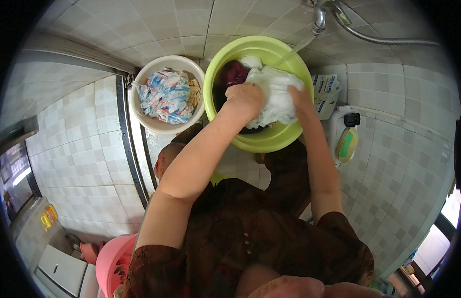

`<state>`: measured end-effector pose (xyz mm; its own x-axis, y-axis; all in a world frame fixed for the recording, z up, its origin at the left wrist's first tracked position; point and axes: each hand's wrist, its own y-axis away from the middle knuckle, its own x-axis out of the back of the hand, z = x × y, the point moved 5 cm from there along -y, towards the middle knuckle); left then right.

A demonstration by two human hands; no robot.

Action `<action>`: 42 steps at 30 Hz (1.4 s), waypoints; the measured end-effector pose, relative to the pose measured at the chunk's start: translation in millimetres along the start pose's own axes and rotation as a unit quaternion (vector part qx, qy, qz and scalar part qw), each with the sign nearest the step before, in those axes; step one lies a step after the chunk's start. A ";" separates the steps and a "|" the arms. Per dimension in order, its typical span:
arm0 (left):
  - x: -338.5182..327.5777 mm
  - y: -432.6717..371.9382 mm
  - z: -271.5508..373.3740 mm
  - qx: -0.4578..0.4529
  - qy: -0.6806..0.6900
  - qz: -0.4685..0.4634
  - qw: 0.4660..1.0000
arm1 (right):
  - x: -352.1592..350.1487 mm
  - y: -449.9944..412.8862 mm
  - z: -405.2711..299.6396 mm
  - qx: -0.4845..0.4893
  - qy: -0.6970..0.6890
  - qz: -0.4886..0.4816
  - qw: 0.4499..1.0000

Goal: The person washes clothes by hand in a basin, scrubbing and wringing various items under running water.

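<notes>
Both my hands are over a large yellow-green plastic basin (pixel 280 143), on a wet white cloth garment (pixel 277 93). My left hand (pixel 247 97) is closed in a fist on the garment's left side. On its right edge, my right hand (pixel 300 98) grips the fabric, the fingertips partly hidden in it. Water (pixel 295 50) runs from a metal tap (pixel 319 22) into the basin. A dark red cloth (pixel 236 72) and dark fabric lie beside and under the white garment.
A cream basin (pixel 167 128) holding patterned cloth (pixel 169 97) stands at the left, by a door track (pixel 132 149). A packet (pixel 325 93) and a soap dish (pixel 346 145) with green soap are at the right. A pink plastic basket (pixel 109 260) stands at lower left.
</notes>
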<state>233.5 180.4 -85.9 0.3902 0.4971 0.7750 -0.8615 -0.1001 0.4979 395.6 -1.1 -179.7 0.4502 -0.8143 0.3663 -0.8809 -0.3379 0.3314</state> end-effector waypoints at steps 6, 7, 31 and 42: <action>4.4 9.7 -1.3 0.024 -0.011 0.037 0.999 | 4.3 83.1 -115.8 -0.092 -0.258 0.039 0.961; 8.6 11.0 2.1 0.008 0.025 0.070 0.997 | 5.1 90.8 -125.0 -0.095 -0.317 0.059 0.942; 50.0 21.7 17.4 -0.008 0.216 0.384 0.897 | 22.9 90.1 -118.5 -0.003 -0.217 -0.073 0.973; 63.2 57.4 6.7 0.065 0.269 0.473 0.836 | -50.1 138.4 -134.9 0.267 0.144 -0.070 0.950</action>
<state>210.9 200.3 -5.8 -0.6794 0.4540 0.5765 -0.6454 -0.7435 -0.1751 270.8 56.6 -34.9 0.5227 -0.6062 0.5995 -0.7233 -0.6875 -0.0646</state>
